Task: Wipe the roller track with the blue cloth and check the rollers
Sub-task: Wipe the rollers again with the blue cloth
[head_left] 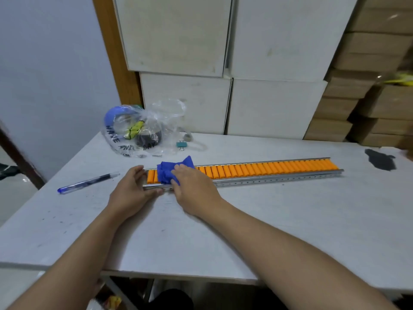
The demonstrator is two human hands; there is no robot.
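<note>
Head view: roller track (268,175) lies lengthways across the desk (245,231), orange rollers (279,168) in a metal rail. Blue cloth (169,170) is bunched on the track's left end. Right hand (194,189) presses on the cloth, fingers (182,170) curled over it, holding it down. Left hand (131,189) grips the track's left end, fingers wrapped on the rail, thumb on the near edge, steadying it.

Step in hand, judged: wiping, just starting from the left end; most of the rollers right of the cloth are uncovered. To do it well: keep the left hand clamped so the track doesn't slide, push the cloth rightwards with even pressure, let the rollers spin under it, cover both rails, feel for any that stick.

Counts: one track; one cloth; rollers roughly thirty plus, too blurred to count exactly; one pen (87,182) left of the track; one plastic bag (143,128) behind the track's left end; one binder clip (181,144) beside the bag; one dark scrap (380,162) past the track's right end.
</note>
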